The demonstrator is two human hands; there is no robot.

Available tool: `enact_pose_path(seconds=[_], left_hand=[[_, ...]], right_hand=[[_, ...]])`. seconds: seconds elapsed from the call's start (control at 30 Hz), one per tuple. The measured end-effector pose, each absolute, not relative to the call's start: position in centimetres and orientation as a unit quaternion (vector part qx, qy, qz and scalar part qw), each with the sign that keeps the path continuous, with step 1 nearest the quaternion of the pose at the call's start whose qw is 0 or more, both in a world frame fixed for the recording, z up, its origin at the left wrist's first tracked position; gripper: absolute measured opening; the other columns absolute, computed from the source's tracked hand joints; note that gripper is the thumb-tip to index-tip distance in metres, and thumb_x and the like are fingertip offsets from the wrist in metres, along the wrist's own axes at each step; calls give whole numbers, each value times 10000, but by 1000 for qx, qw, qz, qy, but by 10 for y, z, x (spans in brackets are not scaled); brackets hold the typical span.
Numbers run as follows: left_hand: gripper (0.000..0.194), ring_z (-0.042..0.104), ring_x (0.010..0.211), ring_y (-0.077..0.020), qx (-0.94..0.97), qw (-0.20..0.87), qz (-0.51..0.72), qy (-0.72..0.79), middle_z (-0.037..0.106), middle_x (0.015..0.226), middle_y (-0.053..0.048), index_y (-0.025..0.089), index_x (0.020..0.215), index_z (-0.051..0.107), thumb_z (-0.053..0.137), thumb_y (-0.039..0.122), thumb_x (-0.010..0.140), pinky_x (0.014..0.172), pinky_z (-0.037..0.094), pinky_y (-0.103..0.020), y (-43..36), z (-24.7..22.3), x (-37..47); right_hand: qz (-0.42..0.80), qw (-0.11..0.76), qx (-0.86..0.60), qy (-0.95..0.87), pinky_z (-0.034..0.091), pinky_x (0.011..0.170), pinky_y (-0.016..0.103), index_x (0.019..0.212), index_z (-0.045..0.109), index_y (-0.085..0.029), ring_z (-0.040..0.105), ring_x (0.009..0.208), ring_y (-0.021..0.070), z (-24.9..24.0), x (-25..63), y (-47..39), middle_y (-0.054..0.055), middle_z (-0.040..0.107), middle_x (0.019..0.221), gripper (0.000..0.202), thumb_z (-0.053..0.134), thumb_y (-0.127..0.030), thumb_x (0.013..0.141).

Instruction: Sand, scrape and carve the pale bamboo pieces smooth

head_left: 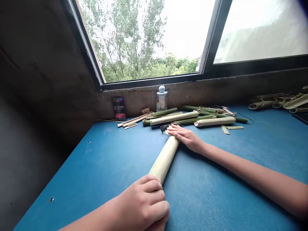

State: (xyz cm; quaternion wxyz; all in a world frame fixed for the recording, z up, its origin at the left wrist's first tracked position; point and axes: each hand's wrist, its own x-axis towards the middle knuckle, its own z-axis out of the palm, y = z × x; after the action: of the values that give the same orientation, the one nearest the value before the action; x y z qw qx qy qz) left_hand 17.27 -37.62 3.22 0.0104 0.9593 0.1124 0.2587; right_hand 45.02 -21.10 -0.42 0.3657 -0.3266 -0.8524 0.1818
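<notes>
A pale, peeled bamboo piece (165,158) lies lengthwise on the blue table (115,154), running from the near edge toward the window. My left hand (148,200) is wrapped round its near end, fingers curled over it. At the far end rests my right hand (184,136), palm down with the fingers stretched forward over the tip of the piece. A small black object (164,128) shows just left of the right fingertips; what it is cannot be made out. The left hand covers the near end of the bamboo.
Green and pale bamboo pieces (173,118) lie behind my right hand, with thin strips at their left. A lidded glass jar (162,100) stands by the wall below the window. More bamboo (262,105) is heaped at the far right. Small holes (51,200) mark the table's left side.
</notes>
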Motion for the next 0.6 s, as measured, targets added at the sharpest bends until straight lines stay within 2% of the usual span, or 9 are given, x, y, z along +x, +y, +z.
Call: enact_pose_path(seconds=[0.1,0.27,0.33,0.4,0.53,0.6], left_hand=[[103,554,755,-135,959,6,256,118,590,683,9,183,822,543,528,178,923,958,455,-290,-377,32,172],[90,525,736,-133,958,14,261,116,595,695,9,181,821,543,525,162,907,918,464,-295,-378,34,173],[85,525,734,-136,958,11,260,122,599,700,6,179,831,547,517,143,901,914,466,-300,-379,35,173],[80,544,748,-143,958,11,259,120,606,706,-1,180,845,549,509,139,901,934,464,-308,-380,35,173],[52,577,778,-157,959,9,259,115,619,715,-9,187,870,547,517,156,897,978,455,-326,-383,33,172],[44,582,785,-159,959,2,257,117,619,717,-9,186,870,547,527,153,890,983,453,-328,-384,32,172]], right_hand=[[180,346,-297,-872,192,1222,634,1313,683,-244,380,1477,317,-2,438,-230,86,619,1414,433,403,-448,1053],[182,310,-165,-919,269,1240,444,1359,640,-228,492,1406,200,9,402,-276,50,653,1381,385,405,-324,1070],[178,301,-143,-926,282,1235,413,1367,631,-214,525,1376,180,11,402,-274,56,660,1372,389,396,-313,1073],[170,298,-163,-925,288,1229,442,1346,647,-233,542,1361,191,11,412,-262,52,671,1357,391,392,-344,1072],[148,347,-281,-883,245,1192,634,1264,703,-191,539,1360,308,8,426,-245,143,672,1336,475,348,-438,1068],[148,355,-292,-876,239,1190,641,1262,704,-175,527,1369,315,7,419,-256,160,664,1343,488,339,-435,1070]])
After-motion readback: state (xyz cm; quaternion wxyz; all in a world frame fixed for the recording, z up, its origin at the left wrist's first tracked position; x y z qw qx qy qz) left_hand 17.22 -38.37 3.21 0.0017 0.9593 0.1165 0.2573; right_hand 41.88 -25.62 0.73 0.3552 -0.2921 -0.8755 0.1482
